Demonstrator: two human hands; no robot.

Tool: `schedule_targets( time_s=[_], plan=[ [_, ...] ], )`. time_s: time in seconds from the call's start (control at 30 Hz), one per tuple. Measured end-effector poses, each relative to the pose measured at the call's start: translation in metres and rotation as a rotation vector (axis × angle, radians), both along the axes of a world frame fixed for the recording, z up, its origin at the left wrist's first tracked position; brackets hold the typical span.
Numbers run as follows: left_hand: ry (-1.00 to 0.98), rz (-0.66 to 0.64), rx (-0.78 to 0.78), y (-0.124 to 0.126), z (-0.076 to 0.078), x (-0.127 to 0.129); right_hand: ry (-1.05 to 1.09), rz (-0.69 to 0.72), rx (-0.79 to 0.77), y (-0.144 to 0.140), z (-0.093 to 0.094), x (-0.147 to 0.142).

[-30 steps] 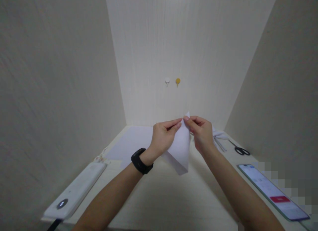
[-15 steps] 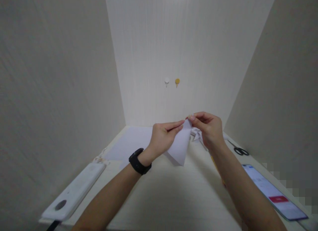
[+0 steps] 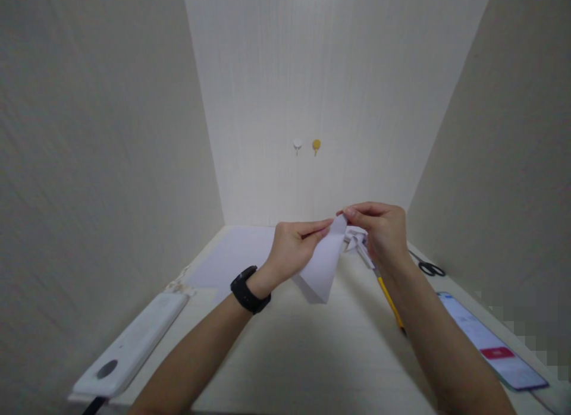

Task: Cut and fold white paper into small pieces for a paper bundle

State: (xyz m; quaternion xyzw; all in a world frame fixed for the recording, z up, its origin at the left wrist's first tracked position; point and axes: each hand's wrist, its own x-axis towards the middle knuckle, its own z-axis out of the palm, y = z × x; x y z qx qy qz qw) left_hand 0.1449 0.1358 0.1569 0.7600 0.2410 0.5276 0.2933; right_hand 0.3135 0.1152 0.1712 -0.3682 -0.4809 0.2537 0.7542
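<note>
A folded sheet of white paper (image 3: 320,269) is held up above the table, tapering to a point at its top right. My left hand (image 3: 294,245) is closed on its left side, fingers straight and pressed together over the paper, with a black watch (image 3: 250,290) on that wrist. With thumb and fingertips, my right hand (image 3: 381,225) pinches the upper tip of the paper. Under the left hand and behind it lie flat white sheets (image 3: 234,251). Crumpled or folded white paper pieces (image 3: 357,241) sit just behind the right wrist.
A yellow cutter-like tool (image 3: 391,302) lies beside the right forearm. Scissors with black handles (image 3: 432,269) and a lit phone (image 3: 491,340) are along the right edge. A long white device (image 3: 131,343) rests at the left. Two hooks (image 3: 316,145) hang on the back wall.
My right hand has shifted slightly right, still pinching the paper's tip. More of the folded pieces and the yellow tool now shows. My left hand has hardly moved.
</note>
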Motion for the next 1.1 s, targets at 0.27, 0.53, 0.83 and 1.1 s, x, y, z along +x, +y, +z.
schedule_targets(
  time_s=[0.27,0.53,0.83,1.1],
  plan=[
    [-0.051,0.053,-0.067,0.0048,0.0026,0.0005,-0.089,0.175,-0.157,-0.0029,0.0057,-0.0045],
    [-0.086,0.030,-0.123,0.0024,0.0040,0.0019,-0.082,0.116,-0.149,0.0015,0.0023,-0.0040],
    [-0.124,0.037,-0.178,0.0035,0.0054,0.0017,-0.184,0.075,-0.184,-0.0006,0.0026,-0.0027],
    [-0.220,0.038,-0.233,0.0092,0.0025,0.0012,-0.320,0.120,-0.232,0.0045,-0.0021,0.0014]
  ],
)
